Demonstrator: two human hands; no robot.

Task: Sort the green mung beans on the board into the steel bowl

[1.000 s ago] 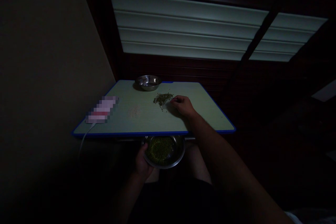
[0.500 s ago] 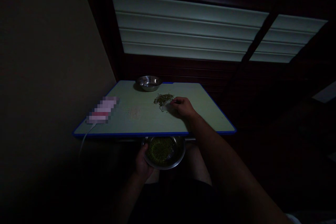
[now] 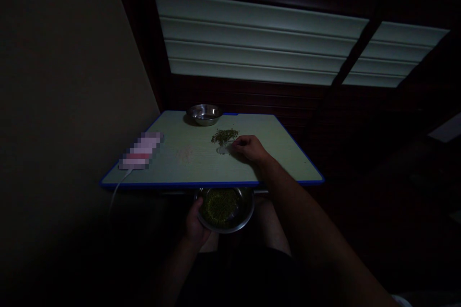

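A small pale-green table (image 3: 273,153) with a blue rim stands before me in a dim room. A heap of small green grains (image 3: 224,135) lies on it. My right hand (image 3: 249,147) rests on the table just right of the heap, fingers curled with the fingertips touching a few pale bits at the heap's near edge. Below the table's front edge my left hand (image 3: 195,225) grips the left rim of a steel bowl (image 3: 245,211) filled with green grains.
An empty steel bowl (image 3: 203,113) sits at the table's far edge. A blurred pinkish object (image 3: 141,150) with a white cable lies at the left. A faint patch of pale grains (image 3: 184,153) lies mid-table. A wall is at the left, dark panelling and louvred panes behind.
My right hand has slid slightly left and nearer, drawing a few pale bits away from the heap. The left hand and its bowl have stayed put.
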